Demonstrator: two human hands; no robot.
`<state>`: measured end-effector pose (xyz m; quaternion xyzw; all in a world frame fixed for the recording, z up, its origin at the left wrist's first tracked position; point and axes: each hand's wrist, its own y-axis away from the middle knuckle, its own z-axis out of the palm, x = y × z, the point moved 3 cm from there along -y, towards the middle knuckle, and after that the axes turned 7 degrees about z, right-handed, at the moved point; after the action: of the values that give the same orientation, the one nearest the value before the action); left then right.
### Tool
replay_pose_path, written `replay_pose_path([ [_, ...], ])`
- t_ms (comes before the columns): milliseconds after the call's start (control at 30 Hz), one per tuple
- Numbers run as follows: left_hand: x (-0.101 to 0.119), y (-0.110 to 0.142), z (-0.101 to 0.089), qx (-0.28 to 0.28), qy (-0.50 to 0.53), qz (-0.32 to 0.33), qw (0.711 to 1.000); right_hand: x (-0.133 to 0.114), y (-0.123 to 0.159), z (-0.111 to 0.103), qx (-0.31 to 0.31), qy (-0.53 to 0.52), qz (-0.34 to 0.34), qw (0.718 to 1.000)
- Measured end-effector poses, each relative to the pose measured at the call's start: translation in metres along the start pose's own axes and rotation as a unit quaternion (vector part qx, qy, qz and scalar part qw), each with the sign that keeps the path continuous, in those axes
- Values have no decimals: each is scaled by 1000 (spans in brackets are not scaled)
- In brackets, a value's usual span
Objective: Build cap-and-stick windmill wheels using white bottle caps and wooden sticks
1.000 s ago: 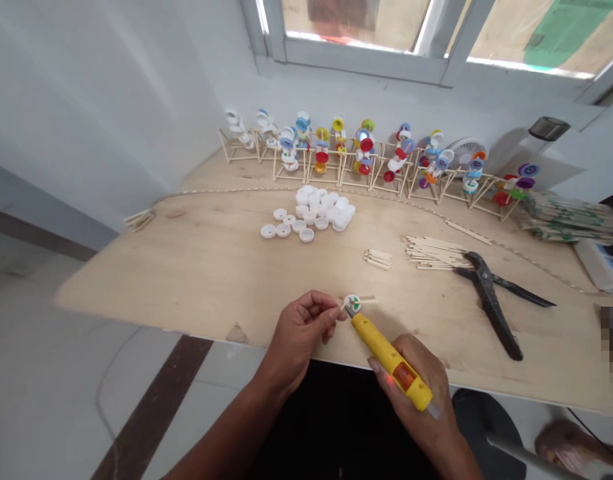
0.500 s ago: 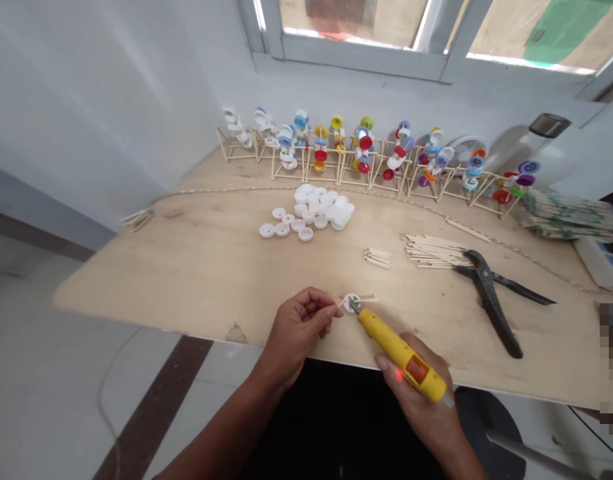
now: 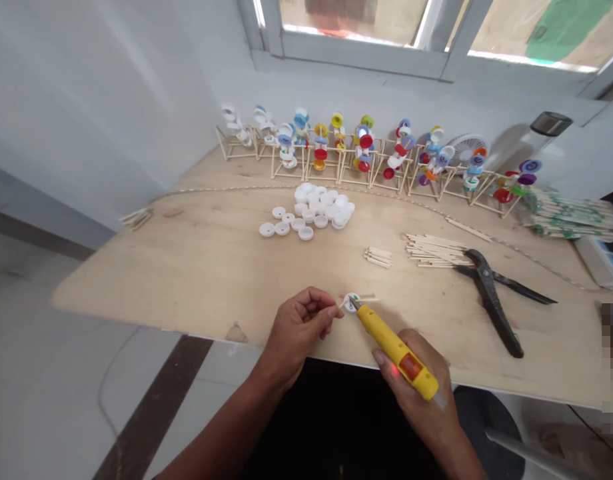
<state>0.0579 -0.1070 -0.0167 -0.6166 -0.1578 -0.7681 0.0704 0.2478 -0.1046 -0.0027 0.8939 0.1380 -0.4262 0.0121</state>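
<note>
My left hand (image 3: 299, 328) is closed in a pinch on the end of a thin wooden stick (image 3: 367, 299) that lies on the plywood table (image 3: 196, 267). A small white bottle cap (image 3: 351, 301) with green and red marks sits on that stick. My right hand (image 3: 420, 393) grips a yellow glue gun (image 3: 395, 351) with a red light. Its metal tip touches the cap's lower right edge.
A heap of white caps (image 3: 316, 210) lies mid-table. Small bundle of sticks (image 3: 378, 257), a longer stick pile (image 3: 434, 252) and black cutting pliers (image 3: 491, 297) lie to the right. Stick-and-cap models (image 3: 361, 153) line the back wall, with a small fan (image 3: 464, 150) and a packet of sticks (image 3: 566, 217).
The glue gun's rear end swung slightly right and back left while its tip stayed on the cap. My left hand kept its pinch on the stick.
</note>
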Motion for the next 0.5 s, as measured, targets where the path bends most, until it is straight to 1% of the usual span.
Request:
replay_pose_path([
  [133, 3, 0, -1, -6, -36, 24, 999, -2, 0, -2, -23, -44, 38, 998],
  [200, 5, -1, -2, -8, -76, 52, 996, -1, 1, -3, -32, -80, 65, 994],
  [267, 8, -2, -4, -9, -133, 92, 987, 1, 2, -5, -27, -117, 101, 988],
  [333, 11, -3, -6, -11, -205, 137, 969, 3, 3, -6, -1, -149, 145, 978],
  [400, 11, -4, -6, -20, -276, 176, 945, 6, 5, -5, 33, -174, 190, 966],
  [500, 9, -5, -5, -48, -350, 212, 911, 8, 5, -2, 60, -194, 233, 951],
])
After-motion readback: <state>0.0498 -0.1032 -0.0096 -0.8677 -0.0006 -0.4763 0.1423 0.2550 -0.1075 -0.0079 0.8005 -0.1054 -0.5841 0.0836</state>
